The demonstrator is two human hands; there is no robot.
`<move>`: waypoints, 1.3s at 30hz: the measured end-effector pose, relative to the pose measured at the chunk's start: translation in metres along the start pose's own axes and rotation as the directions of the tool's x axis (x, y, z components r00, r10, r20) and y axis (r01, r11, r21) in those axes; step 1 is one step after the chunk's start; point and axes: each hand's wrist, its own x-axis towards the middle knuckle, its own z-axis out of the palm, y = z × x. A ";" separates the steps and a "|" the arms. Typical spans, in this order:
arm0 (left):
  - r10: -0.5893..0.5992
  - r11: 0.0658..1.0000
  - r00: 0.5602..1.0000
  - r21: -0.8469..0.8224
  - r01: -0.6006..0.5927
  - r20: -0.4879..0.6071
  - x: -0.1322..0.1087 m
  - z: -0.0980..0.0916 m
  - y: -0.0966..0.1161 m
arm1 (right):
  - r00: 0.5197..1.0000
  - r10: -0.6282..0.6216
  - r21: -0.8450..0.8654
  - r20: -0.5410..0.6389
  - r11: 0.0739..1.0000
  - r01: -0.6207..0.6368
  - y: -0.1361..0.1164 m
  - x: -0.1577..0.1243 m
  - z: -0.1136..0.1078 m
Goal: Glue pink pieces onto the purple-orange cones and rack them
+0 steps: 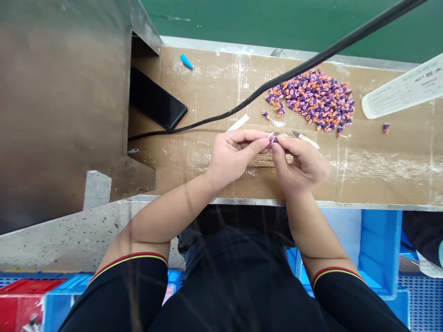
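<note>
Above the front half of the cardboard-covered bench, my left hand (230, 154) and my right hand (301, 161) meet fingertip to fingertip. Both are closed in a pinch on one small purple-and-pink figure (274, 139); its pink part is toward my left fingers, and the fingertips partly cover it. Behind my right hand lies a craft knife (306, 139), its blade pointing left. A white strip (238, 123) rests on the cardboard just beyond my left hand. Farther back is a heap of small purple, pink and orange figures (316, 99), with a few loose at its edges.
A black cable (242, 102) crosses over the bench (207, 92). On the left, a phone (159, 99) lies partly inside a metal housing (65, 106), near a blue cap (186, 61). A white glue bottle (404, 87) leans in from the right. Blue crates (380, 249) stand below.
</note>
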 end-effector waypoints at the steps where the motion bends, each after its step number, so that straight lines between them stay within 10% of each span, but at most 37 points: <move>1: 0.029 0.999 1.000 0.026 -0.029 0.004 0.000 -0.001 0.000 | 1.000 -0.027 -0.047 -0.014 0.999 0.026 -0.002 0.001 0.000; 16: 0.197 0.961 0.980 0.195 -0.198 0.021 -0.003 0.000 0.000 | 0.998 -0.057 -0.010 -0.033 0.998 0.056 -0.004 0.000 0.000; 28: 0.297 0.954 0.936 -0.020 -0.298 0.192 0.000 -0.006 -0.027 | 0.958 -0.235 -0.111 -0.163 0.969 0.219 -0.002 0.007 0.003; 39: 0.240 0.971 0.939 -0.069 -0.230 0.246 0.001 -0.009 -0.031 | 0.983 -0.134 -0.060 -0.126 0.990 0.127 0.000 0.001 0.001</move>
